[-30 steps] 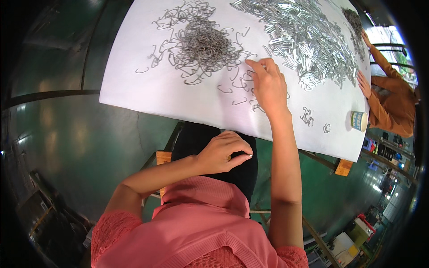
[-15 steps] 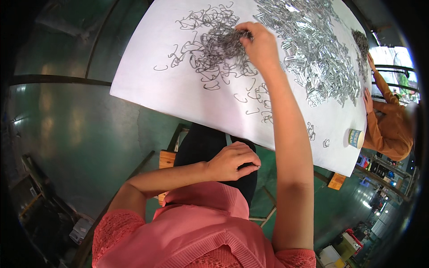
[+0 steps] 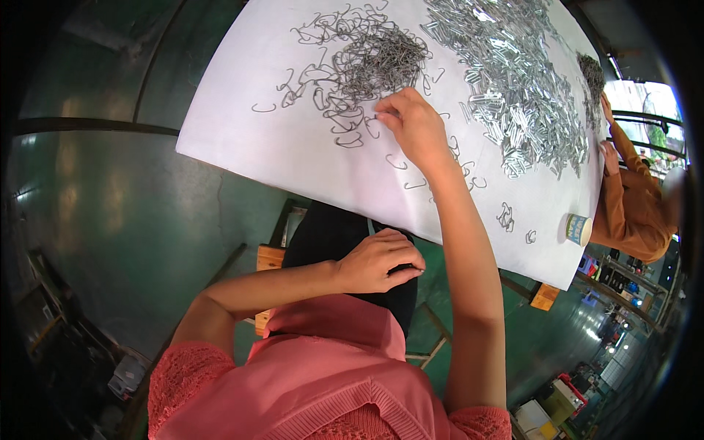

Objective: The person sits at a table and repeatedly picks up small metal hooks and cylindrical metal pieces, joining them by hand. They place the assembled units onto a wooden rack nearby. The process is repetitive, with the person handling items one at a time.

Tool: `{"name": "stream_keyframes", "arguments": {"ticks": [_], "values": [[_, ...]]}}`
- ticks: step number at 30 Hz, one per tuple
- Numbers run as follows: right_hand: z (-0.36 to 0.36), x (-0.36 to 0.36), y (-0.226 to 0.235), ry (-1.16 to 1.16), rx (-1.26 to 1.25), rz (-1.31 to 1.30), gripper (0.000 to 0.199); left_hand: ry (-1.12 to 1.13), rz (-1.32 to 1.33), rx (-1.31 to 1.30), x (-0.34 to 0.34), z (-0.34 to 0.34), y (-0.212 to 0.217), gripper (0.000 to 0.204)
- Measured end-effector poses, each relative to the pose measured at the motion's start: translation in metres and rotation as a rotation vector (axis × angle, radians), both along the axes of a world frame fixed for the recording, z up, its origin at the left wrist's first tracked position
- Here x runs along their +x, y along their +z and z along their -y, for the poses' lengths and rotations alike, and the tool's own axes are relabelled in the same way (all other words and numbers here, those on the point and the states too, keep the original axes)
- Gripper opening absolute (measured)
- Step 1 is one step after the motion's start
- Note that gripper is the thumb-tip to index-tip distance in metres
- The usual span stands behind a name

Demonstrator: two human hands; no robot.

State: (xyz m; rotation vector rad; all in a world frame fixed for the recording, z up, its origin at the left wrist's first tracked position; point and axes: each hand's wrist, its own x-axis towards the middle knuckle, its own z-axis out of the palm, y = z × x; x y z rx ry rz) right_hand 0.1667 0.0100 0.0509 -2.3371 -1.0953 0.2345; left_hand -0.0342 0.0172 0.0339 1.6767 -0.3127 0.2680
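right hand (image 3: 419,132) at near edge of wire hooks (image 3: 387,64) on white worktop (image 3: 235,95), fingers curled toward thumb; can't tell if any hook pinched.
hooks just ahead and leftward of fingertips, long axes every which way; right hand far nearer than left hand (image 3: 375,262), curled over lap (image 3: 323,238), thumb near fingers, contents unclear.
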Motion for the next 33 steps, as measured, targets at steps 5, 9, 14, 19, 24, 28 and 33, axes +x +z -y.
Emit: {"name": "stream_keyframes", "arguments": {"ticks": [5, 9, 14, 19, 24, 28, 33], "values": [[-0.001, 0.0, 0.006, 0.051, -0.137, -0.002, 0.01, 0.013, 0.002, 0.016, -0.001, -0.002, 0.005, 0.015], [0.02, 0.001, 0.018, 0.048, -0.322, 0.049, 0.01, 0.044, -0.003, 0.001, -0.005, 0.001, 0.003, 0.014], [0.019, -0.011, 0.016, -0.073, -0.227, -0.051, 0.011, 0.02, -0.021, -0.001, -0.008, 0.003, 0.004, 0.014], [0.012, -0.026, 0.013, -0.142, -0.311, -0.009, 0.012, -0.004, -0.006, 0.038, -0.01, 0.004, 0.007, 0.014], [0.015, -0.036, 0.005, -0.063, -0.272, 0.006, 0.014, 0.018, -0.016, 0.022, -0.012, 0.008, 0.005, 0.015], [0.037, -0.031, 0.01, -0.162, -0.103, -0.158, 0.009, 0.022, 0.003, 0.014, -0.011, 0.009, 0.007, 0.015], [0.055, -0.021, 0.011, -0.259, -0.007, 0.025, 0.005, 0.019, 0.001, 0.017, -0.011, 0.009, 0.01, 0.015]]}}
